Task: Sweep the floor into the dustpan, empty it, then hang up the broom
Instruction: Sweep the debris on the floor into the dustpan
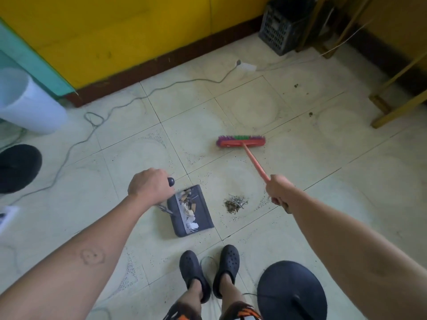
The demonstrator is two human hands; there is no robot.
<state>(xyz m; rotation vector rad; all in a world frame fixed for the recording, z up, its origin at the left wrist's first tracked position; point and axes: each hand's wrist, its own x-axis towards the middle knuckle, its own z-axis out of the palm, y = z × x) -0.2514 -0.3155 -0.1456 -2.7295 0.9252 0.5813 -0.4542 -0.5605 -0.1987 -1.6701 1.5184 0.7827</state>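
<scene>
Mid-sweep: dustpan down, broom out ahead.

Left hand wrapped tight around the dustpan handle; pan sits on the floor with paper scraps inside. Right hand fisted around the red broom stick, head resting on the tiles well ahead. Small debris pile lies just right of the pan, between both hands. Feet in dark clogs behind it.
</scene>
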